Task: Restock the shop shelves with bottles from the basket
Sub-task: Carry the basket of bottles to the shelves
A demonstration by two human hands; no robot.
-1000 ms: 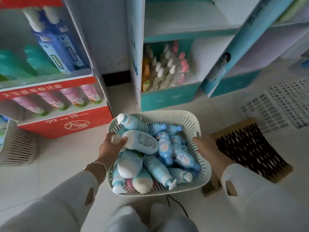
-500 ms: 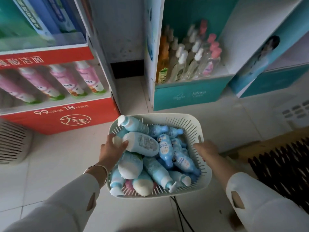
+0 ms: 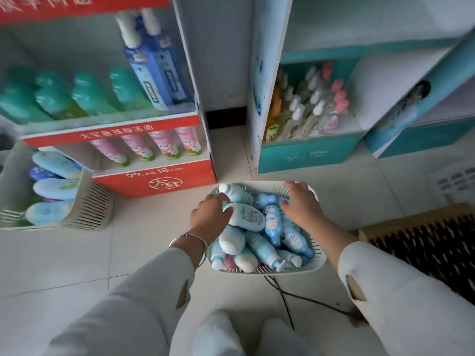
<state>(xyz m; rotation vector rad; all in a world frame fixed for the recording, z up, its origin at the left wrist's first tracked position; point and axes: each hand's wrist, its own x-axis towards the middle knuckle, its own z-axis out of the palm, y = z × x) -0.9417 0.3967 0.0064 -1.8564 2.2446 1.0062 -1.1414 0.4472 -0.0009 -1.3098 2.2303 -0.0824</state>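
Now left hand (image 3: 210, 214) curled round white bottle (image 3: 248, 217), right hand (image 3: 302, 205) spread over basket (image 3: 320, 262)

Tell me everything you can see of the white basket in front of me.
The basket is a cream-white plastic tub, rounded-rectangular, with slotted walls and a smooth rim. It appears to sit upright on the tiled floor near the red stand, heaped with blue and white bottles lying on their sides. The left hand grips a white bottle at its left edge; the right hand lies over its far rim.
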